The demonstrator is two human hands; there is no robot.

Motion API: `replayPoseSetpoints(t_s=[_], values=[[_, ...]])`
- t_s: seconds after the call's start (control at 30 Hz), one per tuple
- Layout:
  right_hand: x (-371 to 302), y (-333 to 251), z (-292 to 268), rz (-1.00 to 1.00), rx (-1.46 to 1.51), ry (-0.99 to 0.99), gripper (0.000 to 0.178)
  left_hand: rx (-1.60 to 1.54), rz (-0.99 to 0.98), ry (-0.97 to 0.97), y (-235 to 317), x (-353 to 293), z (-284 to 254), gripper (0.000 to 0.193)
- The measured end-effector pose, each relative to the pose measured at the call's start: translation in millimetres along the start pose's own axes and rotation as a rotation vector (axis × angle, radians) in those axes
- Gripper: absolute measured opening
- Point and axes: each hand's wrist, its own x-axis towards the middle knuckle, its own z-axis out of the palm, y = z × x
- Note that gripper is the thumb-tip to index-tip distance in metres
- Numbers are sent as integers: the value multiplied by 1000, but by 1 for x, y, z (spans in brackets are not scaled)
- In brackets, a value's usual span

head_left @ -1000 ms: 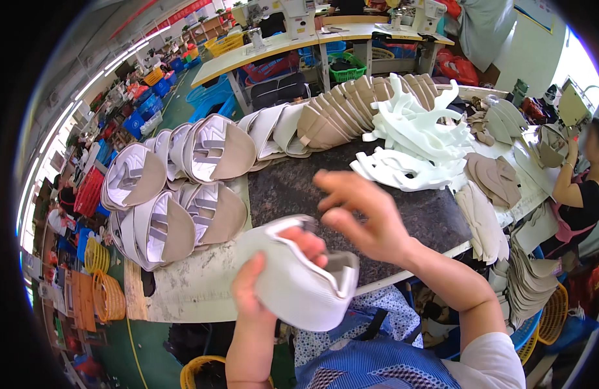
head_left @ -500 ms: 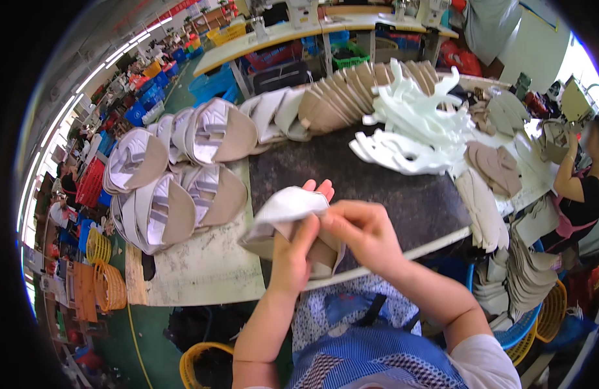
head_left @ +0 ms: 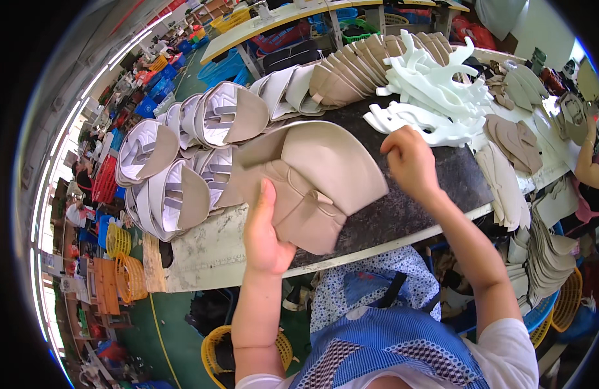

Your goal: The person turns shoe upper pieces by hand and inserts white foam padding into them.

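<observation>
My left hand (head_left: 267, 236) grips a beige cap-like piece (head_left: 335, 159) with a wide curved brim and a folded, seamed lower part. Its thumb lies along the near side; the other fingers are hidden behind the piece. Apart from it, to the right, my right hand (head_left: 413, 162) hangs over the dark mat with fingers curled in and nothing visible in them. Just beyond that hand lies a heap of white branched foam-like pieces (head_left: 435, 97). On the left of the table stand nested beige pieces (head_left: 182, 201) with white linings and straps.
A dark mat (head_left: 452, 178) covers part of the pale worktable (head_left: 208, 266). Beige curved panels (head_left: 351, 74) stand in a row at the back. More beige parts (head_left: 513, 139) lie to the right, near another person (head_left: 591, 172). A yellow basket (head_left: 215, 350) sits on the floor.
The cap-like piece has turned over from its white lining to its beige outside, brim spread upward. My right hand has let go of it and moved right, toward the white pieces.
</observation>
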Motion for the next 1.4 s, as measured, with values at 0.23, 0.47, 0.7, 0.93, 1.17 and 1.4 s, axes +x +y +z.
replayPoseSetpoints(t_s=[0.23,0.47,0.7,0.93,1.17,1.4], values=[[15,-78,-29,0,480,-177,29,-89,-180,-60,-46,-1,18,57],[6,-58,-16,364,639,-107,47,-41,-257,31,-68,-3,30,57],[-13,-52,19,225,478,-41,34,-105,-365,-42,-72,-8,15,58],[-2,-64,7,468,802,-336,49,-41,-193,-9,-57,-16,-9,59],[-13,-60,7,222,492,-193,40,-142,-172,-142,-67,-24,-15,61],[-23,-55,32,5,262,-70,30,-289,-179,-251,-88,-22,-30,61]])
